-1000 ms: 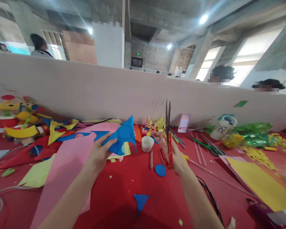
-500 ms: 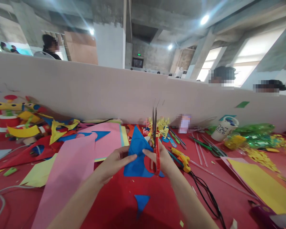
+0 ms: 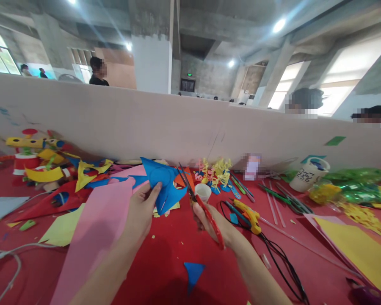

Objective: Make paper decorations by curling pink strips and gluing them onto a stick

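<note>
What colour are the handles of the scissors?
Red. The scissors in the right hand have red handles and dark blades, seen clearly in the head view.

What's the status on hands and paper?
Left hand gripping blue paper sheet. Right hand holding red-handled scissors, blades open at its edge. Nothing blocking.

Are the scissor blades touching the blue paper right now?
Touching: the head view shows the scissors with open blades meeting the edge of the blue paper, held by the left hand.

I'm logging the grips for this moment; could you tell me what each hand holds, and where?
Left hand pinches the blue paper piece at its lower edge; right hand grips the scissors by their red handles.
</note>
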The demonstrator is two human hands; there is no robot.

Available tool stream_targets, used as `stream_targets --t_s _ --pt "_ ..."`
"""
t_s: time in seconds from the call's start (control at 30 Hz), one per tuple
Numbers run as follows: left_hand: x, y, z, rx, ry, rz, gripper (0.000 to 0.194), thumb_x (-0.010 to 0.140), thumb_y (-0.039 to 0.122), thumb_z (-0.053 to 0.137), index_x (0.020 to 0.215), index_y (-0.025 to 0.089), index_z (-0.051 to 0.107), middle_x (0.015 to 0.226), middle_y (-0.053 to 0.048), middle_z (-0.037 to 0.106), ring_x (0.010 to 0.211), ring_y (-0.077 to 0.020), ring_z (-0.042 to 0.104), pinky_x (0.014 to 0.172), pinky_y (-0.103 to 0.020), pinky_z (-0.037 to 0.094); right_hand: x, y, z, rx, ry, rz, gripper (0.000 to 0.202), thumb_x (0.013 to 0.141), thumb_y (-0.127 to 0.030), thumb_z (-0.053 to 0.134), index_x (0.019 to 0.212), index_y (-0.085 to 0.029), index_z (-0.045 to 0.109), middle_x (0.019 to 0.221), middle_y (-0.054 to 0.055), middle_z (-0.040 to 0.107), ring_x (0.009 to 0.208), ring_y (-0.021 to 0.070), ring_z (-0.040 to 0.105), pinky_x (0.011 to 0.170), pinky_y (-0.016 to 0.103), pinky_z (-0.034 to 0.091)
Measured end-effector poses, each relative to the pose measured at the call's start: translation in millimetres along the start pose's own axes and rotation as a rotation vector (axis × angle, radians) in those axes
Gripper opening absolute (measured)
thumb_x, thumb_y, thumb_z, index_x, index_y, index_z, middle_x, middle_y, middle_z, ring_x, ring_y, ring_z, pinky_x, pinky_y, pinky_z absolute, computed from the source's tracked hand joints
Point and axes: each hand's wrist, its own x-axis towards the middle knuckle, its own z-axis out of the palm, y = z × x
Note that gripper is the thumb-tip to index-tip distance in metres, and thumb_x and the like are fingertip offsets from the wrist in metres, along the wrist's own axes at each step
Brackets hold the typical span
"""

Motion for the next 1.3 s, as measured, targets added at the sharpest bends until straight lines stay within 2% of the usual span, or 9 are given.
stream_targets --t_s 0.1,0.2,0.4,0.53,0.67,0.8,0.97,1.13,1.3 --pt "2 2 -2.7 -0.019 0.065 0.055 0.021 0.066 0.038 0.068 0.066 0.017 0.060 0.059 0.004 0.055 0.054 -0.0096 0.047 0.047 -0.018 0.037 -4 -1 0 -0.009 -0.030 0.066 0.040 0.084 -0.056 0.035 0.067 -0.020 0.043 0.058 -0.003 0.041 0.046 0.0107 0.043 0.043 0.024 0.041" --pt "2 4 -3.3 -0.033 0.078 0.057 0.021 0.067 0.037 0.068 0.072 0.018 0.063 0.063 0.004 0.058 0.058 -0.0106 0.050 0.050 -0.018 0.039 -7 -2 -2 -0.062 -0.044 0.097 0.038 0.086 -0.051 0.035 0.065 -0.020 0.044 0.053 -0.002 0.044 0.044 0.0122 0.044 0.042 0.026 0.038" --pt "-6 5 4.1 0.031 -0.068 -0.018 0.024 0.065 0.039 0.069 0.068 0.016 0.064 0.059 0.002 0.059 0.057 -0.0129 0.051 0.054 -0.023 0.044 -6 -5 4 -0.211 -0.074 -0.022 0.037 0.088 -0.047 0.032 0.064 -0.021 0.040 0.055 -0.003 0.044 0.048 0.0115 0.042 0.046 0.024 0.035" --pt "-11 3 5.3 0.095 -0.133 0.014 0.025 0.070 0.040 0.064 0.073 0.016 0.066 0.059 0.001 0.058 0.058 -0.0134 0.051 0.054 -0.022 0.044 -4 -5 7 -0.241 -0.105 -0.073 0.038 0.091 -0.046 0.025 0.065 -0.021 0.037 0.059 -0.003 0.044 0.051 0.0112 0.043 0.051 0.025 0.037" --pt "-13 1 3.1 0.159 -0.150 0.052 0.028 0.072 0.041 0.061 0.079 0.015 0.068 0.060 0.001 0.057 0.055 -0.0121 0.048 0.052 -0.022 0.043 -5 0 8 -0.206 -0.124 -0.097 0.037 0.090 -0.049 0.023 0.069 -0.022 0.036 0.064 -0.002 0.044 0.055 0.0120 0.045 0.054 0.025 0.041" --pt "-15 3 3.2 0.160 -0.167 0.082 0.026 0.075 0.040 0.059 0.080 0.016 0.068 0.062 0.001 0.059 0.059 -0.0127 0.050 0.055 -0.022 0.044 -3 5 9 -0.200 -0.082 -0.118 0.042 0.089 -0.054 0.021 0.070 -0.021 0.038 0.064 -0.001 0.045 0.055 0.0121 0.044 0.052 0.025 0.041" --pt "-16 5 3.1 0.148 -0.163 0.065 0.025 0.075 0.039 0.059 0.076 0.016 0.067 0.057 0.001 0.055 0.056 -0.0128 0.049 0.051 -0.022 0.041 0 7 12 -0.228 -0.031 -0.161 0.048 0.087 -0.059 0.023 0.067 -0.019 0.042 0.058 0.000 0.044 0.056 0.0133 0.044 0.051 0.024 0.037" --pt "-16 7 3.4 0.130 -0.151 0.025 0.025 0.073 0.039 0.062 0.078 0.016 0.068 0.058 0.001 0.057 0.054 -0.0117 0.049 0.051 -0.021 0.043 0 3 17 -0.245 0.039 -0.143 0.054 0.084 -0.064 0.020 0.062 -0.019 0.040 0.052 -0.001 0.039 0.052 0.0120 0.041 0.047 0.021 0.033" --pt "-18 10 5.0 0.100 -0.149 -0.005 0.024 0.071 0.039 0.063 0.075 0.016 0.068 0.060 0.002 0.059 0.056 -0.0117 0.051 0.054 -0.022 0.044 -1 1 20 -0.222 0.048 -0.126 0.055 0.082 -0.066 0.018 0.060 -0.020 0.036 0.049 -0.003 0.034 0.047 0.0099 0.036 0.042 0.020 0.027"
